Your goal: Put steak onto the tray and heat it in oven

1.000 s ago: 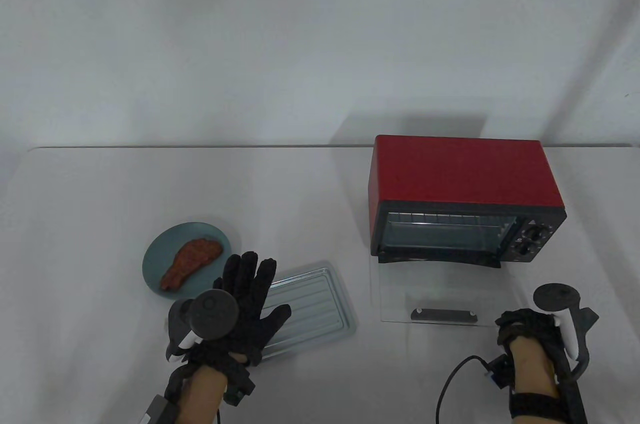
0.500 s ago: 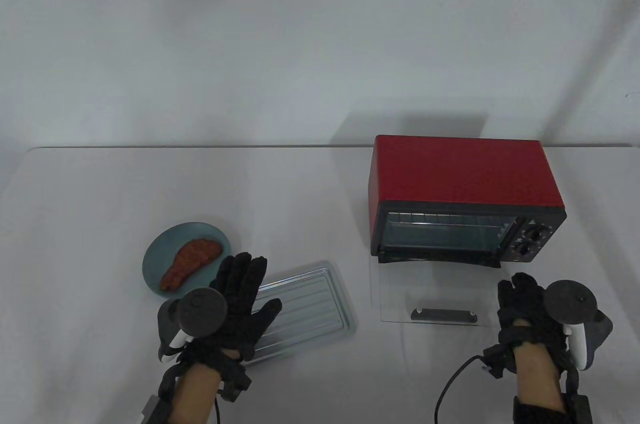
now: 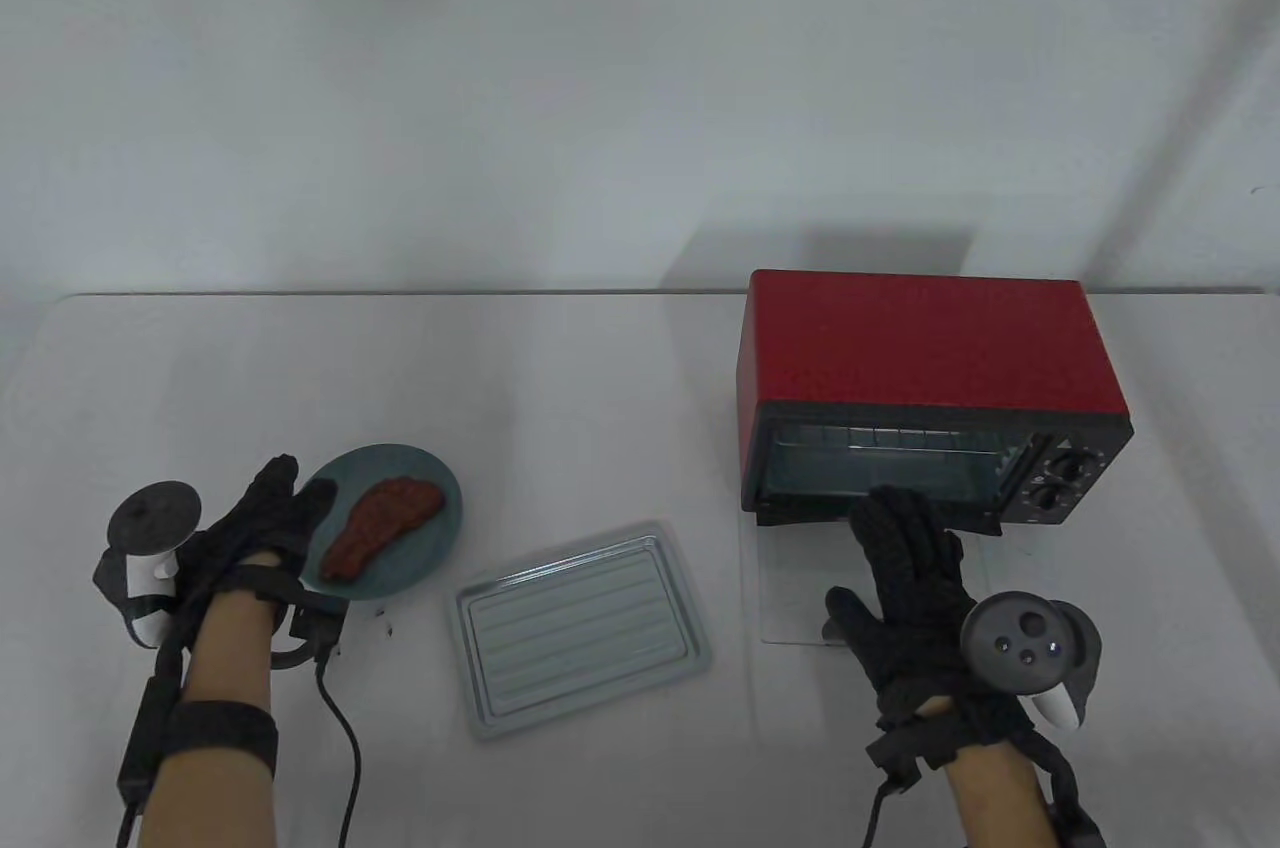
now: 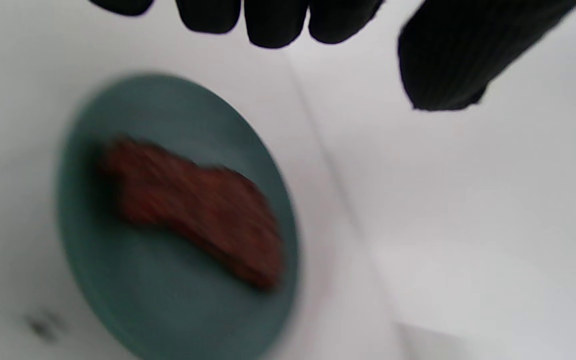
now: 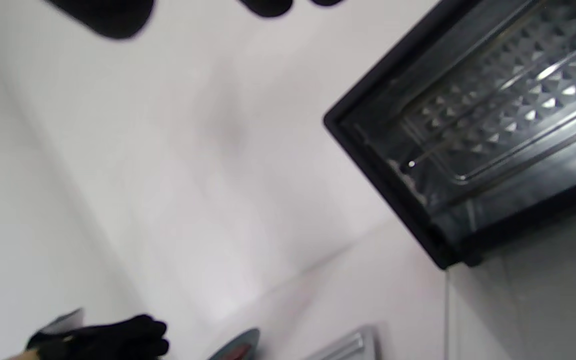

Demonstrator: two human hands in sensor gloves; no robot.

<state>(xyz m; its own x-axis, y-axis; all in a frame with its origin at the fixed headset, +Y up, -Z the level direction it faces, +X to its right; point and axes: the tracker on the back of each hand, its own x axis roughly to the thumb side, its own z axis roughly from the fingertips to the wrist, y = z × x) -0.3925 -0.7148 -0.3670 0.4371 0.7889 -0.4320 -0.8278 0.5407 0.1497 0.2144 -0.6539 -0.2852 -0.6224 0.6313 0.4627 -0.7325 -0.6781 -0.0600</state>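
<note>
A reddish-brown steak (image 3: 382,528) (image 4: 198,210) lies on a teal plate (image 3: 422,563) (image 4: 118,285) at the left. The empty metal tray (image 3: 585,633) sits flat to the plate's right. The red oven (image 3: 930,358) (image 5: 468,125) stands at the right, its glass door (image 3: 790,593) folded down onto the table. My left hand (image 3: 295,493) hovers at the plate's left rim, fingers (image 4: 268,20) extended and holding nothing. My right hand (image 3: 900,538) is spread flat over the open door, fingers pointing at the oven mouth; the door handle is hidden under it.
A wire rack (image 5: 508,85) sits inside the oven, and two knobs (image 3: 1062,480) are on its right front. Cables trail from both wrists toward the near edge. The white table ends at a wall behind the oven.
My left hand has left the tray and swung left to the plate's rim. My right hand has moved up and left from the door's right side to lie over the glass door.
</note>
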